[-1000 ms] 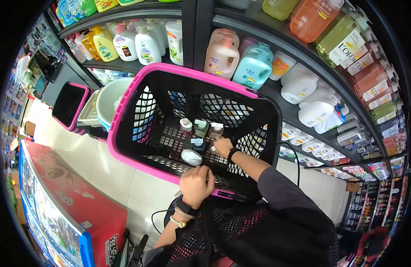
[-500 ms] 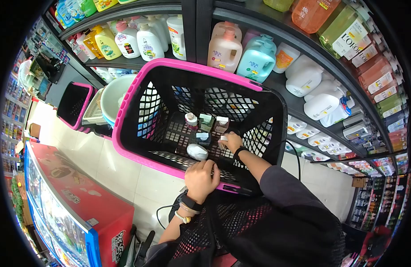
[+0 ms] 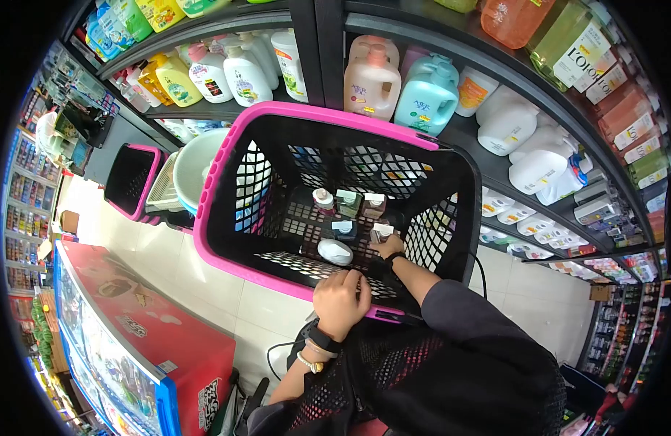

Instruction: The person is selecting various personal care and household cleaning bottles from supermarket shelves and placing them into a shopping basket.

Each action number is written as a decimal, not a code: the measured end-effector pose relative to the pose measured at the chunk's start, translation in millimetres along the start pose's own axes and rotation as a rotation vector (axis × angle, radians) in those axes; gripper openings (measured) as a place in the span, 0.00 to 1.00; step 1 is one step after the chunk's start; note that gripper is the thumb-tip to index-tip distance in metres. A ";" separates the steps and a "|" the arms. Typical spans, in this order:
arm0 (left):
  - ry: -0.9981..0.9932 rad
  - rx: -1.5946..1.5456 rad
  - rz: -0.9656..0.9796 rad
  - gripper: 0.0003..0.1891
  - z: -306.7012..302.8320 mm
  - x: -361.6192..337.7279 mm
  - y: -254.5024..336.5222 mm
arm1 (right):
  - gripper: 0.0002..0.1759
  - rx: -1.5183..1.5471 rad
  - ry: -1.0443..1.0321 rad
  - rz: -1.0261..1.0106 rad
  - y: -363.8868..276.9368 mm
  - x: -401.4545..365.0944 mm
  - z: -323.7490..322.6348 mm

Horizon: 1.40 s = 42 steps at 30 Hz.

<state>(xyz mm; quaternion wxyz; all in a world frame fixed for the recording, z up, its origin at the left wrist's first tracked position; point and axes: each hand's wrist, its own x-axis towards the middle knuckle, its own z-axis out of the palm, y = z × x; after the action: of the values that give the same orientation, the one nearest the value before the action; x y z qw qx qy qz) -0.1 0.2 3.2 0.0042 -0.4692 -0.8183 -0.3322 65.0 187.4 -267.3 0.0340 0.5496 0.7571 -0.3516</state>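
Observation:
A deep black shopping basket (image 3: pixel 350 118) with a pink rim stands in front of me. My left hand (image 3: pixel 340 301) is closed over its near rim. Down inside, my right hand (image 3: pixel 386 247) has its fingers closed around a small bottle (image 3: pixel 382 231) with a pale top, low by the basket floor. Close by stand a white-capped bottle with a pinkish body (image 3: pixel 323 200), a green bottle (image 3: pixel 348 204), a brownish bottle (image 3: pixel 373 206) and a dark bluish bottle (image 3: pixel 343 230). A rounded white bottle (image 3: pixel 335 251) lies nearest my left hand.
Behind the basket are dark shelves (image 3: pixel 324 73) of pump bottles and large jugs (image 3: pixel 425 98). To its left are a pale basin (image 3: pixel 191 168) and a smaller pink-rimmed basket (image 3: pixel 130 180). A red freezer (image 3: pixel 157 320) stands at the lower left on the tiled floor.
My right hand has lowered the small bottle slightly toward the basket floor, and more of its top shows. My left hand stays on the rim. The whole view has shifted a little.

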 end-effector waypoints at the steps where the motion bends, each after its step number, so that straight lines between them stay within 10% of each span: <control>1: 0.013 -0.003 0.007 0.03 1.8 -0.5 -0.8 | 0.34 -0.032 -0.009 0.017 3.1 3.7 2.7; 6: -0.024 0.019 -0.003 0.03 2.5 0.9 -0.1 | 0.30 -0.062 0.181 -0.004 14.7 17.8 20.4; 11: -0.055 0.029 0.000 0.03 3.8 3.1 0.6 | 0.24 -0.094 -0.050 -0.059 -28.0 5.5 -46.9; 14: -0.141 0.027 -0.021 0.09 1.7 1.6 1.4 | 0.31 -0.317 -0.284 -0.262 -64.5 -4.6 -89.5; 18: -0.169 -0.051 -0.086 0.24 -11.3 11.8 14.0 | 0.15 -0.447 -0.216 -0.631 -109.9 -47.5 -142.6; 25: -0.089 -0.467 0.096 0.30 -64.6 63.4 86.7 | 0.19 -0.152 -0.190 -1.018 -139.5 -168.1 -306.9; 42: -0.444 -0.859 0.408 0.29 6.8 83.3 299.8 | 0.24 0.050 -0.106 -1.192 30.6 -224.5 -483.4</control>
<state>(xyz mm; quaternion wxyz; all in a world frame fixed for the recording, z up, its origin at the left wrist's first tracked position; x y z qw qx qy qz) 186.4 169.4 186.2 -0.2976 -0.6373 -0.4815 -0.5229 341.6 286.0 178.7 -0.1444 0.0126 0.9236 -0.3549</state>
